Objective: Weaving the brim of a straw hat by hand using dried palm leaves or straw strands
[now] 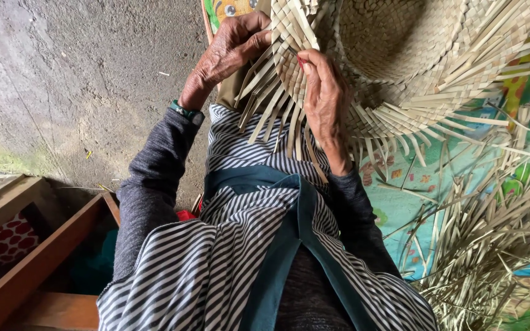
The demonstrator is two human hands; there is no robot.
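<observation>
Left fingers: left hand (pixel 228 49) curled over the hat (pixel 400 55) brim edge, pinching woven strips.
Right fingers: right hand (pixel 323 101) pressed together, flat along the brim, thumb on the weave.
Hat: between both hands, loose ends hanging below the fingers.
Right of fingers: dry strips (pixel 492 245) piled on a colourful mat (pixel 400 202).

Both arms reach forward from the body, bent at the elbows, in dark grey sleeves. The left hand (pixel 231 46) lies palm down, knuckles raised, its fingers curled and pinching at the tips, with a green band round its wrist. The right hand (pixel 323 98) stands just beside it, on edge, with fingers pointing up and closed in a grip.
</observation>
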